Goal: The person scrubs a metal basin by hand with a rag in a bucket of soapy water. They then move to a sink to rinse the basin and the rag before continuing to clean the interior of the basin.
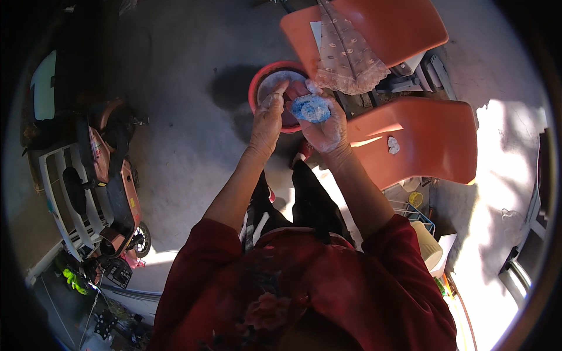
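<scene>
A blue scrubber (311, 109), bunched and covered in white suds, lies in the upturned palm of my right hand (327, 129), its fingers partly curled around it. Just to the left, my left hand (268, 113) is raised with suds on the thumb and fingers. I see nothing held in it, though its far side is hidden. Below both hands stands a round red basin (255, 83) with whitish, foamy liquid inside; the hands cover part of its rim and contents.
Two orange molded seats (421, 136) stand at the right, one bearing a crumpled white scrap (393, 145). A lace-edged patterned cloth (347, 57) drapes over the farther seat. At the left are a pink electric scooter (131, 188) and a white slatted rack (59, 193). A cream bucket (428, 248) sits at lower right.
</scene>
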